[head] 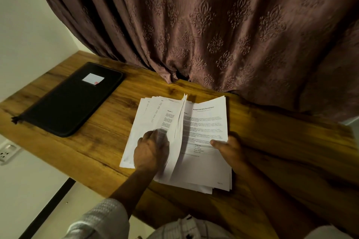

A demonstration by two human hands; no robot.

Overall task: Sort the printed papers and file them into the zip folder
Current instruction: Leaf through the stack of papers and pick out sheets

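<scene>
A loose stack of printed papers lies on the wooden table, fanned out to the left. My left hand grips several sheets near their lower edge and holds them lifted on edge, the motion blurred. My right hand holds the right side of the top page, thumb on the print, headed "Sample Internship Documentation". The black zip folder with a white label lies zipped shut at the table's far left, apart from both hands.
A brown patterned curtain hangs against the table's back edge, just behind the papers. A wall socket sits below the table's left edge. Bare wood shows between the folder and the papers.
</scene>
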